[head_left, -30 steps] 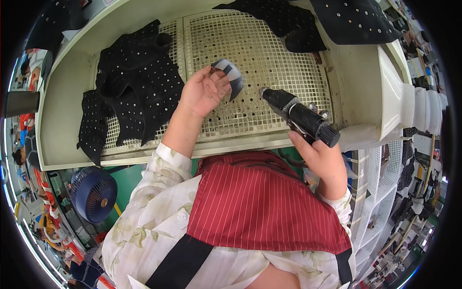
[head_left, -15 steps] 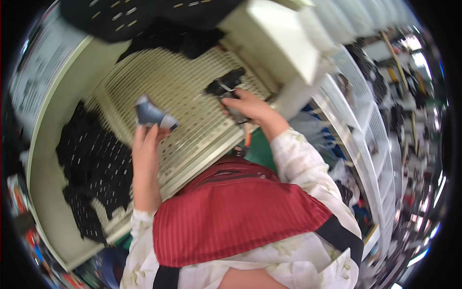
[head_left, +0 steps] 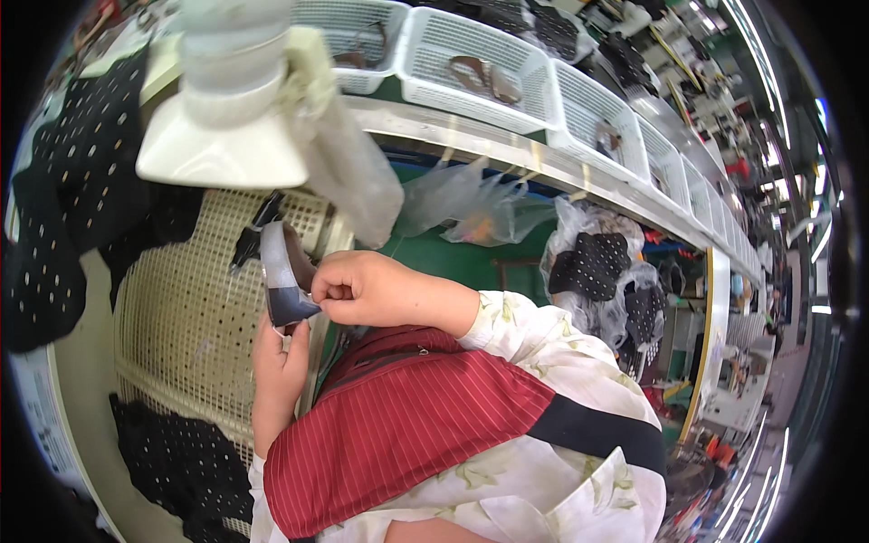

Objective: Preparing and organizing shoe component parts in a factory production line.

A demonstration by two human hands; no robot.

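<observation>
A curved piece that looks like a shoe upper [head_left: 290, 306], grey-blue and dark outside with brown lining, is held up above the perforated cream tray [head_left: 195, 317]. My left hand [head_left: 281, 362] grips its lower end from below, fingers closed on it. Curled into a fist, my right hand [head_left: 353, 288] pinches the right edge of the piece; the fingertips are partly hidden. Behind the piece, a black handheld tool [head_left: 260, 228] lies on the tray, out of both hands and partly covered.
Black cloth with small light pieces [head_left: 181, 462] lies at the tray's near left, and more cloth [head_left: 86, 172] hangs at far left. A cream hood [head_left: 222, 145] juts over the tray. White baskets [head_left: 480, 77] with strap pieces line the rack; plastic bags [head_left: 493, 204] hang below.
My right hand has let go of the black tool and moved onto the shoe upper. My left hand still holds the piece. The view has swung right, toward the baskets.
</observation>
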